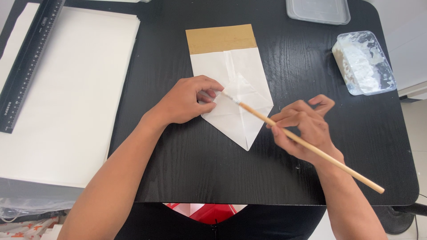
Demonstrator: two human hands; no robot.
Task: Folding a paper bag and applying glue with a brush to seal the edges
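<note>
A white paper bag (pixel 242 89) with a brown cardboard strip (pixel 221 38) at its far end lies flat on the black table (pixel 187 169); its near end is folded to a point. My left hand (pixel 187 100) pinches a folded flap at the bag's left edge. My right hand (pixel 302 126) holds a long wooden-handled brush (pixel 311 149), whose tip touches the paper right beside my left fingers.
A clear plastic tub of white paste (pixel 364 63) sits at the right, with a second clear container (pixel 318 10) at the far edge. A stack of white sheets (pixel 75 93) and a black ruler (pixel 29 62) lie on the left. Red items (pixel 209 212) show below the table.
</note>
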